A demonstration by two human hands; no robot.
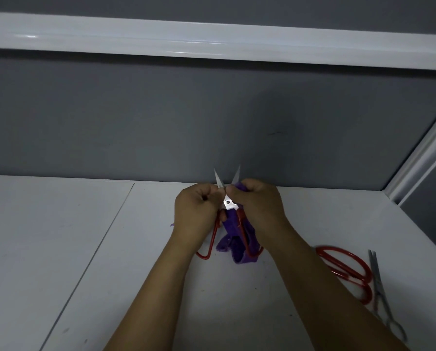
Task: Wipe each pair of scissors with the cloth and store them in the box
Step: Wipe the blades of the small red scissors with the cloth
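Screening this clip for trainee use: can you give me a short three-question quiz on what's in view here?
1. True or false: the blades of the held scissors are closed.
2. How many pairs of scissors lie on the table? A one, B two, C three.
3. Fill in: the right hand grips a ____ cloth.
Key: 1 false, they are spread. 2 B, a red-handled pair and a silver pair. 3 purple.
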